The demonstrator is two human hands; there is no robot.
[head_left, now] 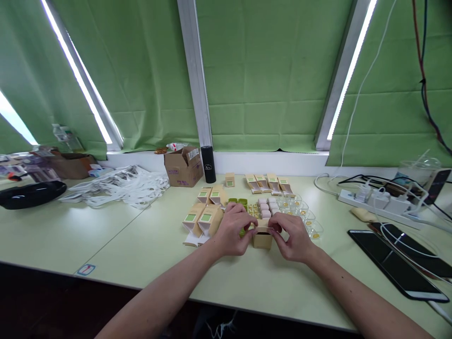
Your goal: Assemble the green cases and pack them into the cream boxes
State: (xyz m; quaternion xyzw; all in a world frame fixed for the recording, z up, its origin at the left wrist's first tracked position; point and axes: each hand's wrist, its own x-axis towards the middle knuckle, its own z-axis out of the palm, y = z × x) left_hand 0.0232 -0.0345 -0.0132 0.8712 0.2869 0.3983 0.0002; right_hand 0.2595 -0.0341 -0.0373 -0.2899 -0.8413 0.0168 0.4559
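Note:
A small kraft cardboard box [262, 241] stands on the table between my hands, its top flap raised. My left hand [235, 230] pinches the flap's left side with thumb and forefinger. On the right side, my right hand [291, 237] pinches the same flap. Just behind the box are several pale pink cubes [264, 207], small yellowish pieces [253, 210] and green square cups [243, 201], partly hidden by my hands. Clear plastic cups [306, 214] with yellow spots lie behind my right hand. Left of my left hand stand several kraft boxes [211, 219] with green labels.
More kraft boxes [270, 183] lie at the back, near a black cylinder [208, 165] and a larger cardboard carton [183, 167]. White straps [120, 188] are piled at left. Right are a power strip [379, 205], cables and dark tablets [395, 263].

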